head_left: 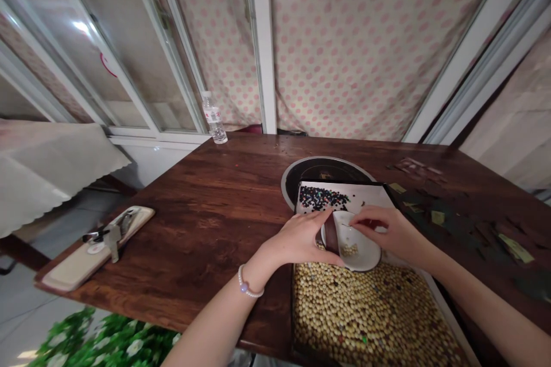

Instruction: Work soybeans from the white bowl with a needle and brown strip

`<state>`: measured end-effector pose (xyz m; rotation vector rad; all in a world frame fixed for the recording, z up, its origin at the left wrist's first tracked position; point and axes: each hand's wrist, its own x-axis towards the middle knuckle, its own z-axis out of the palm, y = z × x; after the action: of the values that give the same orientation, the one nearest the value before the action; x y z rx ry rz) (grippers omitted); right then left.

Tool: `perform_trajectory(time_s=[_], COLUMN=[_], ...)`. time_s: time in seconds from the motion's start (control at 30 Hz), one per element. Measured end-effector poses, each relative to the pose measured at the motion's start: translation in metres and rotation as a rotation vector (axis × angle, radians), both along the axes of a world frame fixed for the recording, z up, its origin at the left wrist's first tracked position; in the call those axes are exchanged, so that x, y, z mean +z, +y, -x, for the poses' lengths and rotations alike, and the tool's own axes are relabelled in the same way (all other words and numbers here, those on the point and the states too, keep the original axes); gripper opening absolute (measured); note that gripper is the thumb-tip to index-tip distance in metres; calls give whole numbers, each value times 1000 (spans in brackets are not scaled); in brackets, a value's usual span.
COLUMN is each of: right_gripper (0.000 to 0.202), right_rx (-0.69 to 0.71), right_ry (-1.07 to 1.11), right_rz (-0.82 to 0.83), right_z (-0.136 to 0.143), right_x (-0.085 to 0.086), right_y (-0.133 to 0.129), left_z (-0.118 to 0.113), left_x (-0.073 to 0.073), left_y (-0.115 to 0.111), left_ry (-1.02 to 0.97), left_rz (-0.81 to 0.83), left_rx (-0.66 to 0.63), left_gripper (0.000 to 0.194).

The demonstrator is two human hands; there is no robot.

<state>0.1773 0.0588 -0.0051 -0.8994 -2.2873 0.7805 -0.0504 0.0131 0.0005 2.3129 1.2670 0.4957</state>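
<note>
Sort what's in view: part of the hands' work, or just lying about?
Likely in the work:
- left hand, right hand
- bowl
- pale beads, dark beads
- tray

Likely just lying about:
- bottle
- keys
- paper scraps

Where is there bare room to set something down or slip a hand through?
The wood between keys, bottle and bead tray is mostly bare, though the left forearm crosses its near side. It is crowded over the tray, where both hands meet at the bowl, and right of it, among scraps.
</note>
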Motion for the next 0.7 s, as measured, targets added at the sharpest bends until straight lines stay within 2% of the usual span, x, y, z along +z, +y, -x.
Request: perform_trajectory(time_s=[0.13, 0.33, 0.43, 0.53, 0.63, 0.7], right_gripper=[16, 13, 13, 14, 14, 13], right_rx=[-123, -120, -102, -67, -38, -32], right_ry=[112, 151, 167, 183, 194, 196], right_rz=[89, 77, 45, 32, 31, 32], right_z=[-6, -8, -8, -9, -9, -8], right_x=[-12, -11, -9, -7, -4, -2], right_y=[6, -3, -6, -9, -13, -17], left_z=[-1, -1, -2, -6, -13, -18], left_x=[1, 4, 3, 3, 8, 11], left_y=[0, 1, 4, 4, 0, -5], left_ry=[-1, -97, -239, -358, -369, -330], left_rz=[-13, -16, -46, -169, -292, -349], left_rx=[10, 18, 71, 117, 91, 56], left_gripper=[105, 93, 68, 39, 18, 13])
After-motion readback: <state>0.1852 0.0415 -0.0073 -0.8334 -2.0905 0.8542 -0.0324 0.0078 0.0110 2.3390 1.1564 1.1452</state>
